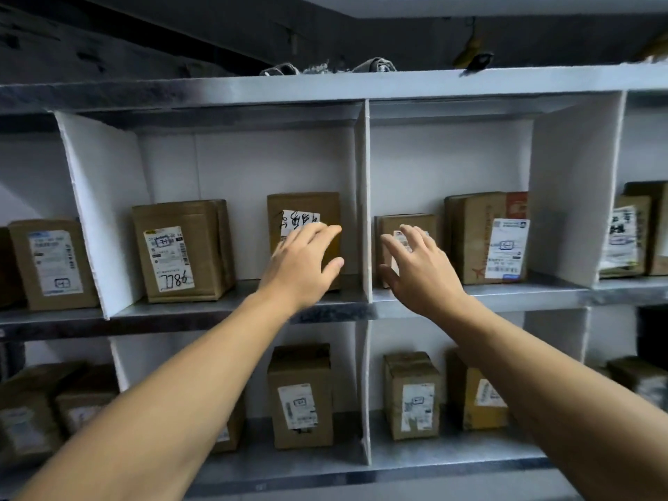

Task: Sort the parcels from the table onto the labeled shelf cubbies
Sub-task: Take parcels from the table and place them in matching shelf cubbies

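Observation:
Both my arms reach up to the upper row of a white shelf. My left hand is in front of a brown parcel with a handwritten white label at the right end of the left cubby, fingers spread and relaxed; whether it touches the box I cannot tell. My right hand hovers with spread fingers before a small brown parcel at the left end of the right cubby. Neither hand grips anything.
The left cubby also holds a parcel marked 7786. A taller parcel stands right of my right hand. More boxes fill the outer cubbies and the lower row. A thin white divider separates my hands. Junk lies on top.

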`<state>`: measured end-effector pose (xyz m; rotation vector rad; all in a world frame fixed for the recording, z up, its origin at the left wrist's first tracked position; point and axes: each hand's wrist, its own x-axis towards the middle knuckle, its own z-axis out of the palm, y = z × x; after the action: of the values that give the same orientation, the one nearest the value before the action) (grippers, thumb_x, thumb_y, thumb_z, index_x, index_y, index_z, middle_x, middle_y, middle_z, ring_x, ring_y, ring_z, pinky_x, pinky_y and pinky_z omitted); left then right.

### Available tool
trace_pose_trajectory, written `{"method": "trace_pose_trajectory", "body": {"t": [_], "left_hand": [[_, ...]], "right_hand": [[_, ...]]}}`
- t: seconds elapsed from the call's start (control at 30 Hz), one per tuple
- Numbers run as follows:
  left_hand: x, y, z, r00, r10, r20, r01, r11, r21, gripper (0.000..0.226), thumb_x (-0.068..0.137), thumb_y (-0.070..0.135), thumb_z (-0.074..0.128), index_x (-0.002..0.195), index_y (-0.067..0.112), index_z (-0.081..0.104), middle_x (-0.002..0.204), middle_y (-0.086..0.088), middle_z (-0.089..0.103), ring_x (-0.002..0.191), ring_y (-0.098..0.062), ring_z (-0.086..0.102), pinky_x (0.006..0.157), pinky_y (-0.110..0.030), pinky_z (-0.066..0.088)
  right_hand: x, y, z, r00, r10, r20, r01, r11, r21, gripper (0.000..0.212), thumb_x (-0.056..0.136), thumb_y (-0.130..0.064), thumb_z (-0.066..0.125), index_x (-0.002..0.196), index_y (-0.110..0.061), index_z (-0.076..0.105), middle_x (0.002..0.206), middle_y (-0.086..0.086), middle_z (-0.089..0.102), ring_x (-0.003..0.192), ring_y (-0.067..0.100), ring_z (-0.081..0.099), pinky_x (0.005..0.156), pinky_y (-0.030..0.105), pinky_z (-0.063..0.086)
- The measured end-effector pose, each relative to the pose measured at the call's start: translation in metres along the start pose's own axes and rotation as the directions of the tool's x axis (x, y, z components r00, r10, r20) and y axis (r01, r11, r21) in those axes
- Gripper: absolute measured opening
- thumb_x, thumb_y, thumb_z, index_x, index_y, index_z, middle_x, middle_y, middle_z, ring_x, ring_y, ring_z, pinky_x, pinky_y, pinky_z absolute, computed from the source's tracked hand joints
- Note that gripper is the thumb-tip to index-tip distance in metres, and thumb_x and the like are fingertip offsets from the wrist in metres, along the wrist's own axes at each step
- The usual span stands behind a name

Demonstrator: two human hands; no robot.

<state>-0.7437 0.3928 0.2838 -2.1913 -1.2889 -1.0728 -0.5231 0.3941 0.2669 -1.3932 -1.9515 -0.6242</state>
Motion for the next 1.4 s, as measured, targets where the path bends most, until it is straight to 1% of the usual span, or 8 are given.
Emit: {"method": "trace_pose_trajectory", "body": {"t": [0.23, 0.37, 0.47, 0.67, 0.77, 0.9, 1.1, 1.4], "left_hand": [[0.054, 0.068, 0.041, 0.996, 0.084, -0.014, -0.085, 0.996, -0.042, 0.053, 0.093, 0.038, 0.055, 0.143, 0.026, 0.042, 0.143, 0.001, 0.044, 0.13, -0.021, 0.04, 0.108, -0.041, 0.037], [0.086, 0.094, 0.076, 0.999, 0.04, -0.012, -0.041, 0.994, -0.099, 0.054, 0.094, 0.037, 0.056, 0.144, 0.025, 0.04, 0.146, 0.001, 0.041, 0.135, -0.02, 0.036, 0.111, -0.04, 0.034], [0.109, 0.102, 0.102, 1.0, 0.022, -0.003, -0.022, 0.998, -0.062, 0.055, 0.094, 0.038, 0.055, 0.145, 0.026, 0.039, 0.147, 0.002, 0.039, 0.135, -0.02, 0.034, 0.111, -0.039, 0.033], [0.143, 0.111, 0.146, 1.0, -0.017, -0.011, 0.017, 0.998, 0.065, 0.056, 0.093, 0.04, 0.055, 0.145, 0.026, 0.04, 0.147, -0.001, 0.039, 0.135, -0.022, 0.033, 0.11, -0.039, 0.029], [0.162, 0.126, 0.164, 1.0, 0.005, -0.023, -0.004, 1.0, 0.012, 0.056, 0.093, 0.039, 0.056, 0.145, 0.025, 0.041, 0.146, -0.002, 0.042, 0.133, -0.024, 0.036, 0.111, -0.041, 0.032], [0.187, 0.147, 0.185, 1.0, -0.003, -0.002, 0.003, 0.995, -0.097, 0.06, 0.093, 0.039, 0.056, 0.148, 0.032, 0.032, 0.149, -0.002, 0.037, 0.137, -0.024, 0.033, 0.111, -0.043, 0.033], [0.207, 0.167, 0.205, 0.999, -0.026, 0.035, 0.032, 0.986, -0.162, 0.059, 0.093, 0.034, 0.06, 0.147, 0.03, 0.036, 0.146, -0.007, 0.04, 0.131, -0.028, 0.041, 0.11, -0.044, 0.037], [0.219, 0.184, 0.222, 1.0, -0.006, -0.007, 0.005, 0.984, -0.179, 0.052, 0.094, 0.026, 0.06, 0.143, 0.026, 0.043, 0.138, -0.007, 0.047, 0.126, -0.027, 0.045, 0.106, -0.043, 0.042]], "right_hand": [[0.0, 0.083, -0.011, 0.996, 0.085, -0.012, -0.084, 0.994, 0.073, 0.056, 0.094, -0.03, 0.065, 0.144, -0.014, 0.047, 0.148, 0.022, 0.041, 0.134, 0.043, 0.04, 0.097, 0.054, 0.049], [0.021, 0.131, -0.01, 0.998, 0.068, -0.012, -0.067, 0.996, 0.064, 0.058, 0.095, -0.03, 0.063, 0.148, -0.016, 0.044, 0.154, 0.021, 0.036, 0.14, 0.042, 0.034, 0.105, 0.054, 0.043], [0.041, 0.17, -0.011, 0.997, 0.017, -0.073, -0.019, 1.0, -0.02, 0.055, 0.095, -0.033, 0.062, 0.145, -0.017, 0.046, 0.151, 0.018, 0.039, 0.139, 0.04, 0.035, 0.105, 0.054, 0.042], [0.058, 0.239, -0.002, 0.992, 0.032, -0.125, -0.043, 0.996, -0.082, 0.054, 0.096, -0.039, 0.06, 0.145, -0.024, 0.045, 0.156, 0.015, 0.035, 0.146, 0.038, 0.025, 0.109, 0.059, 0.035], [0.064, 0.264, 0.002, 0.984, 0.111, -0.14, -0.109, 0.994, 0.02, 0.056, 0.096, -0.04, 0.06, 0.148, -0.027, 0.042, 0.16, 0.013, 0.029, 0.148, 0.037, 0.02, 0.109, 0.062, 0.034], [0.066, 0.293, 0.008, 0.981, 0.146, -0.125, -0.13, 0.984, 0.125, 0.055, 0.095, -0.037, 0.061, 0.146, -0.027, 0.044, 0.158, 0.015, 0.03, 0.142, 0.042, 0.028, 0.103, 0.063, 0.041], [0.072, 0.317, 0.021, 0.984, 0.172, -0.053, -0.142, 0.924, 0.356, 0.059, 0.093, -0.024, 0.066, 0.148, -0.025, 0.045, 0.153, 0.016, 0.037, 0.135, 0.038, 0.043, 0.113, 0.046, 0.04], [0.068, 0.339, 0.024, 0.974, 0.179, -0.136, -0.106, 0.899, 0.424, 0.055, 0.088, -0.015, 0.071, 0.141, -0.02, 0.054, 0.139, 0.013, 0.05, 0.123, 0.032, 0.052, 0.106, 0.04, 0.045]]}}
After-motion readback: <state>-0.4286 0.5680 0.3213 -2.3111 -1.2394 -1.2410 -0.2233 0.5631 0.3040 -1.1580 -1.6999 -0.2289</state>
